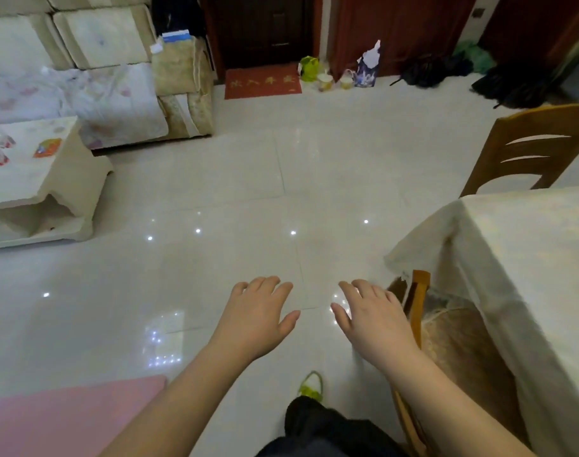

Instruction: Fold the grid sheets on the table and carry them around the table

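Observation:
My left hand (260, 315) and my right hand (372, 316) hover palm-down over the glossy tiled floor, fingers spread and relaxed, holding nothing. The table (529, 245), draped in a cream tablecloth, stands at the right, just beyond my right hand. No grid sheets show on the visible part of the table or anywhere else in the view.
A wooden chair (416, 311) is tucked under the table's near side, another chair (532, 150) stands at its far end. A sofa (100, 84) and low coffee table (40, 179) sit at the left. A pink mat (60, 420) lies bottom left, bags line the far doors.

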Demonstrator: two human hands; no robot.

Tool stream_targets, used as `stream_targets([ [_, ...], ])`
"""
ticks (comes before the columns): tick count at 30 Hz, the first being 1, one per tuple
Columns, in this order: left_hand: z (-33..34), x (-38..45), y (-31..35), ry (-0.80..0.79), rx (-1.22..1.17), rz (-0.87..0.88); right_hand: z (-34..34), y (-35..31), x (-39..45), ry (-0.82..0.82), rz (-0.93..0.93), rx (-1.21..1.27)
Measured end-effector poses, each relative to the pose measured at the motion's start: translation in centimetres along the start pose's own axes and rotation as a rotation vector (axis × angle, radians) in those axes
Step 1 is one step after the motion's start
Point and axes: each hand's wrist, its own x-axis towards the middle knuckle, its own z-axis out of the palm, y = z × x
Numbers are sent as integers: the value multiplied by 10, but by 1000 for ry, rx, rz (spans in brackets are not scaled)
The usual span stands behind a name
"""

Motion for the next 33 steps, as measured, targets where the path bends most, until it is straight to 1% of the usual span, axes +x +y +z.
stream_targets([
  [4, -18, 59, -10, -70, 61, 87, -16, 13, 51, 21, 35, 38],
  [6, -28, 85, -11, -71, 73, 106, -25, 21, 75, 42, 49, 42],
  [9, -39, 124, -11, -50, 29, 108, -33, 34, 103, 21, 88, 10],
  [12, -45, 163, -9, -32, 13, 155, -40, 49, 123, 66, 177, 7],
  [16, -56, 222, -8, -34, 30, 222, -49, 69, 153, 40, 301, 20],
  [18, -62, 255, -11, -13, 13, 258, -54, 78, 174, 70, 335, 39],
  [20, -70, 288, -20, 7, 6, 281, -61, 84, 201, 92, 352, 72],
  [22, -80, 322, -34, 26, -10, 308, -70, 88, 232, 54, 347, 72],
  [27, -108, 402, -66, -4, 23, 371, -101, 96, 309, 34, 371, 81],
  [30, -131, 452, -66, 92, 44, 485, -123, 105, 341, 61, 425, 76],
  [33, -156, 496, -46, 168, 13, 597, -146, 125, 365, 94, 503, 67],
])
